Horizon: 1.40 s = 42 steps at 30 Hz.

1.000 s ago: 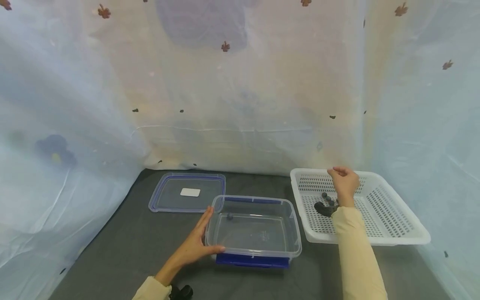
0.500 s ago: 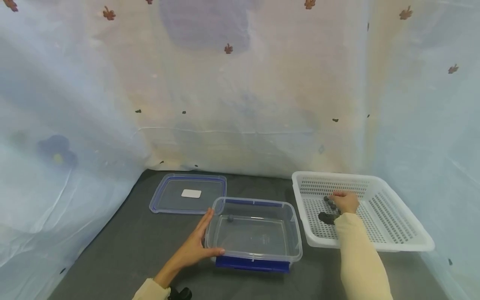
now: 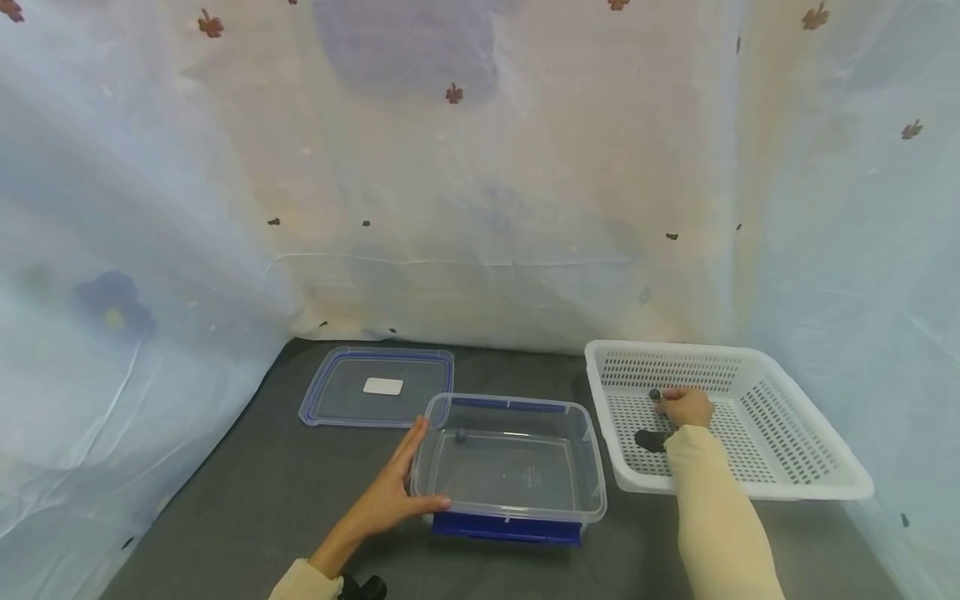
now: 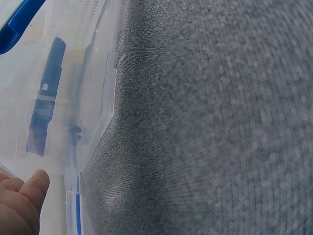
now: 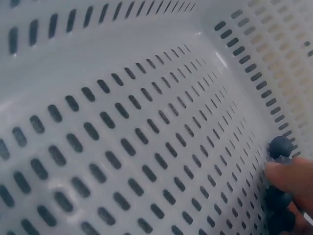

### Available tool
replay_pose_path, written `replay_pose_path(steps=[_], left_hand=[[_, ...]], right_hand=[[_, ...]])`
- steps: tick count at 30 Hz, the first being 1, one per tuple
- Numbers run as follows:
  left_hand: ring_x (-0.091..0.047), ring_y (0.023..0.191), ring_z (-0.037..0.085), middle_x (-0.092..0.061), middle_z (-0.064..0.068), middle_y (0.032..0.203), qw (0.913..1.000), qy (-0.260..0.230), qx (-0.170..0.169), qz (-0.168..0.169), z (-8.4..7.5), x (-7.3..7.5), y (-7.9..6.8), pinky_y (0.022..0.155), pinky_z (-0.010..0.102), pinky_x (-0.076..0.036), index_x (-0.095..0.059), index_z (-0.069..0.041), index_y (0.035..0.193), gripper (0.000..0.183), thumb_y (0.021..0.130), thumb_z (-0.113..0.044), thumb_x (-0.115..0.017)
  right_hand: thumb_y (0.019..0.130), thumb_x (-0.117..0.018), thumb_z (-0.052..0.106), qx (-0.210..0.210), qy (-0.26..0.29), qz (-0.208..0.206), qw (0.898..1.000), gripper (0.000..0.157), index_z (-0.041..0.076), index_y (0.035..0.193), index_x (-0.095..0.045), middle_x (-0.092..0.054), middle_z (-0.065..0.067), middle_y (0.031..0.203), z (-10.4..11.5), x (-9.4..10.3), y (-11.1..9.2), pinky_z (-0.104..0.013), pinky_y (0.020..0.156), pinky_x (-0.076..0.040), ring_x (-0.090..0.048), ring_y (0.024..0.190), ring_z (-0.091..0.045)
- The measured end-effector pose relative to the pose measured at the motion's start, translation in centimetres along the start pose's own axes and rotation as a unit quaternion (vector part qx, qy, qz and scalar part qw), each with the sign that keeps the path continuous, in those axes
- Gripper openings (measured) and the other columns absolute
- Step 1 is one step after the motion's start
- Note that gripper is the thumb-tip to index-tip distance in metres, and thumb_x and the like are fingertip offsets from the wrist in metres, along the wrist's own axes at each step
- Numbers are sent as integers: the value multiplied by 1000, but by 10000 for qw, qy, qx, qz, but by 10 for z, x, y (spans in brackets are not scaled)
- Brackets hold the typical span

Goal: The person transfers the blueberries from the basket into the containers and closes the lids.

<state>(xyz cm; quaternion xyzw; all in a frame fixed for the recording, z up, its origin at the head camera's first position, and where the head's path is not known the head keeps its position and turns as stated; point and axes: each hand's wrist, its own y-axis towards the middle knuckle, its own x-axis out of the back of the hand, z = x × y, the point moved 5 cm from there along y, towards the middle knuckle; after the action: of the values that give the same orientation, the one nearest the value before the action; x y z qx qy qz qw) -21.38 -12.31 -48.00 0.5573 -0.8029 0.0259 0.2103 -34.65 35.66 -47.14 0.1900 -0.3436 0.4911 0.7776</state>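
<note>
My left hand (image 3: pixel 390 492) rests with straight fingers along the left side and front corner of a clear plastic food container (image 3: pixel 592 500), which has blue latches. One blueberry (image 3: pixel 461 435) lies inside the container. In the left wrist view, the left fingers (image 4: pixel 34 191) touch the container wall. My right hand (image 3: pixel 688 408) reaches into a white slotted basket (image 3: pixel 795 492), pinching a blueberry (image 5: pixel 282 160) at the thumb tip; the other fingers are partly hidden. More blueberries (image 5: pixel 281 146) lie beside the right fingers. A black wrist device (image 3: pixel 651 440) partly shows by the right cuff.
The container's clear lid (image 3: pixel 337 400) with blue edging and a white label lies behind and to the left of it. Dark grey cloth (image 3: pixel 285 492) covers the table. Patterned pale sheeting (image 3: pixel 487 292) hangs at the back and both sides.
My right hand has lowered into the basket to the blueberries and then shifted slightly left over them. The left hand has stayed at the container.
</note>
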Motion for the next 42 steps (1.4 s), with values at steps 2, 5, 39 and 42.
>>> replay_pose_path(steps=[2, 5, 39, 42], left_hand=[[-4, 141, 45, 3, 17, 160, 10000, 3, 4, -3, 0, 0, 0, 99, 71, -25, -7, -16, 157, 112, 76, -21, -84], [-5, 141, 45, 3, 16, 160, 10000, 9, 18, 6, 0, 0, 0, 99, 71, -25, -7, -16, 157, 112, 76, -22, -84], [-5, 143, 39, -2, 15, 160, 9990, 395, -128, -192, -6, 2, 1, 108, 64, -11, -11, -7, 156, 116, 72, -31, -87], [-4, 143, 40, 0, 15, 160, 9989, 395, -116, -208, -6, 1, 1, 108, 64, -11, -11, -6, 156, 116, 72, -30, -87]], right_hand=[[80, -71, 0, 69, -63, -12, 10000, 35, -12, 111, -63, -58, -31, 118, 0, 1, 0, -58, 102, -27, -43, 113, -47], [79, -70, 1, 197, -70, -69, 9998, 32, -12, 108, -64, -59, -31, 116, -1, 3, 2, -59, 101, -27, -44, 111, -47], [89, -71, 37, 1499, 1626, 32, 9752, 54, 2, 129, -60, -64, -12, 121, 79, 63, -28, -43, 93, -43, -52, 118, -32], [88, -72, 39, 1657, 1699, 159, 9713, 56, 4, 130, -60, -64, -7, 118, 92, 64, -38, -42, 95, -42, -52, 117, -28]])
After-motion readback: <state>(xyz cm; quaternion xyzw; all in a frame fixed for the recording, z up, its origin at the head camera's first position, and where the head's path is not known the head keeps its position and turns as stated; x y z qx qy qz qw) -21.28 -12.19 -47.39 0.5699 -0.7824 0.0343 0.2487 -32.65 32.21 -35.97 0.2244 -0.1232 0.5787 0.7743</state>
